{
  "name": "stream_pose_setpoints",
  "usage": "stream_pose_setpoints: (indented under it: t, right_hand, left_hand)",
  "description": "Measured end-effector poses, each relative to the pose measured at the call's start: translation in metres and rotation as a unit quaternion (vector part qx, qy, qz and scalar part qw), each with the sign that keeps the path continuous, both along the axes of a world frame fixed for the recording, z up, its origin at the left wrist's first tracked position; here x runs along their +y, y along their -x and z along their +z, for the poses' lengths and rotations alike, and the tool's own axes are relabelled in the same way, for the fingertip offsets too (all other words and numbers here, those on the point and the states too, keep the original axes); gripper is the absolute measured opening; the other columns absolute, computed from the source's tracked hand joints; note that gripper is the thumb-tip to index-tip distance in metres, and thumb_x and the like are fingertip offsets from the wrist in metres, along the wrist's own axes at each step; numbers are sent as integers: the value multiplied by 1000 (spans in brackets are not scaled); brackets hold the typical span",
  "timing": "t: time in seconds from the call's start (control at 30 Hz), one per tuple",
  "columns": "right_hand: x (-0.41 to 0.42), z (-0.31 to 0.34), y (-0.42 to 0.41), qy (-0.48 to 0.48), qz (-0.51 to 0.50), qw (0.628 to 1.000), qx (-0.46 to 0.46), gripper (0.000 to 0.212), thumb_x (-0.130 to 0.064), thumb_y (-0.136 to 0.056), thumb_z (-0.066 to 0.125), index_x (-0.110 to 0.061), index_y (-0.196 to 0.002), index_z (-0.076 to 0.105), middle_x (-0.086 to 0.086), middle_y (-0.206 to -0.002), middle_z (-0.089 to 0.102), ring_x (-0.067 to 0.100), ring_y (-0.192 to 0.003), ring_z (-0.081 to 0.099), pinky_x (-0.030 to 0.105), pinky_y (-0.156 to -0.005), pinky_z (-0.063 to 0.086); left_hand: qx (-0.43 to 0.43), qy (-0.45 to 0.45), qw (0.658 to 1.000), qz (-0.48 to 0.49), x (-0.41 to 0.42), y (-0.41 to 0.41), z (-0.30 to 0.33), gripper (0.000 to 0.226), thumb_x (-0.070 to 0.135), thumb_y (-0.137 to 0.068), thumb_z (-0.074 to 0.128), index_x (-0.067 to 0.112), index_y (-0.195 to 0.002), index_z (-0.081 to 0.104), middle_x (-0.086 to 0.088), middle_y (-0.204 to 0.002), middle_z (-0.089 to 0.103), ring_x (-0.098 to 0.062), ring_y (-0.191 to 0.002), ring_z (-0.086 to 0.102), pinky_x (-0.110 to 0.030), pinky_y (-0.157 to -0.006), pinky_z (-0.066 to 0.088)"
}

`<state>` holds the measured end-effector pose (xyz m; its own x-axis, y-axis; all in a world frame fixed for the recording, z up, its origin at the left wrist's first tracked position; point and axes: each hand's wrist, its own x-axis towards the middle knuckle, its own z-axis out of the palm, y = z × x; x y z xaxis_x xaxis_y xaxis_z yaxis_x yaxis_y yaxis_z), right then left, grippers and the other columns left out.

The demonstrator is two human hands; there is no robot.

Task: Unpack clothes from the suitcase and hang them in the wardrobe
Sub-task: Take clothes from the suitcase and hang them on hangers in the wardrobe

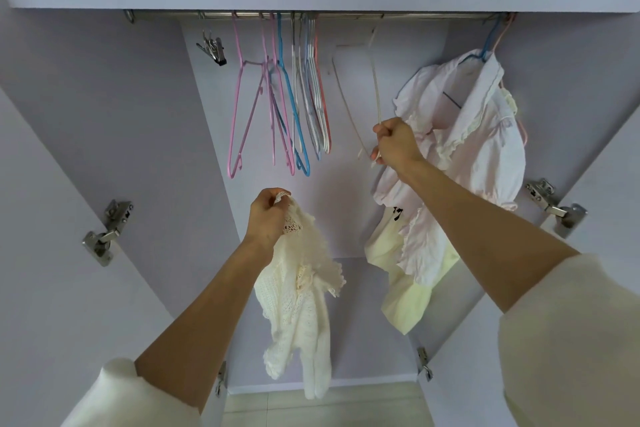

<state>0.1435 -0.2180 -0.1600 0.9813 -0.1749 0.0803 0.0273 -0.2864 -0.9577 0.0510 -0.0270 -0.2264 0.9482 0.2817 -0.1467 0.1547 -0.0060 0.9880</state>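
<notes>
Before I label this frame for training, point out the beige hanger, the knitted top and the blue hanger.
beige hanger (375, 90), head view, its long arm.
knitted top (304, 291), head view, its body.
blue hanger (292, 107), head view, its sloping arm.

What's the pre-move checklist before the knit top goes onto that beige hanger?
1. Left hand grips the cream knit top at its upper edge: ok.
2. Right hand holds the beige hanger near its lower end: ok.
3. Hanger's hook on or off the rail: cannot tell, it is blurred.
4. Knit top's neck opening spread for the hanger: not ok, it hangs bunched from one fist.
5. Free rail space between the coloured hangers and the pink blouse: ok.
6. Pink blouse seated on its blue hanger: ok.
</notes>
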Motion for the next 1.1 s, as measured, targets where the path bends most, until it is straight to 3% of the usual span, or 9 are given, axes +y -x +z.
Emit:
stream_pose_setpoints:
  t: [0.1,0.23,0.5,0.6,0.77,0.87,0.93,1.03,1.1]
  right_hand:
    - [-5,-29,26,-50,14,998,45,30,8,-93,26,-14,-75,36,7,-73,39,5,-31,43,16,-33,34]
    - [-18,-94,73,-13,30,998,52,29,15,-89,25,-11,-85,36,6,-77,39,9,-48,49,21,-47,47]
    - [-29,-178,155,-58,-42,997,39,29,5,-96,26,-12,-75,39,7,-71,46,20,-64,56,39,-74,56]
    - [-38,-187,171,-32,-49,998,30,32,5,-96,26,-13,-74,39,3,-66,48,21,-63,57,40,-71,56]
    - [-55,-191,194,-19,-22,999,17,31,6,-97,28,-11,-74,40,6,-74,42,12,-60,57,31,-68,56]
    - [-62,-190,203,-18,4,999,39,29,6,-97,30,-12,-77,42,7,-76,46,9,-64,60,26,-70,57]
    - [-68,-187,202,-12,10,999,46,24,5,-95,37,-13,-82,47,6,-80,52,11,-72,63,30,-74,53]
    - [-76,-165,191,-39,15,999,24,20,-2,-90,55,-15,-105,51,2,-90,61,22,-89,62,28,-81,49]
    - [-73,-141,182,-152,13,988,-10,32,-11,-86,61,-21,-113,48,1,-89,66,21,-91,64,26,-83,50]
  left_hand:
    - [0,-10,1000,1,-2,2,-2,13,13,-98,43,17,-103,54,-6,-105,55,-25,-101,53,-38,-87,51]
    - [4,-21,1000,4,-13,8,-8,24,12,-99,36,17,-106,59,-3,-103,57,-21,-95,53,-26,-68,46]
    - [124,65,988,-67,-53,23,-28,12,17,-90,53,15,-80,59,-1,-72,55,-16,-62,50,-25,-61,42]
    - [125,16,983,-130,-69,21,-39,8,18,-91,55,20,-96,60,-3,-98,56,-18,-86,52,-27,-75,41]
    - [84,-26,971,-224,-94,14,-34,49,27,-98,48,19,-145,34,-1,-141,45,-20,-129,41,-31,-101,35]
    - [15,-43,971,-236,-108,15,-30,30,23,-100,41,17,-127,54,2,-100,67,-12,-97,53,-21,-77,40]
    - [-23,-57,971,-232,-111,17,-30,26,16,-101,38,14,-104,63,1,-71,58,-10,-74,52,-16,-64,39]
    - [-44,-96,955,-277,-110,21,-33,28,13,-100,37,14,-97,64,1,-63,51,-8,-64,48,-15,-63,41]
    - [-52,-129,942,-304,-109,24,-34,27,15,-100,38,15,-98,65,1,-62,52,-10,-64,49,-22,-69,43]
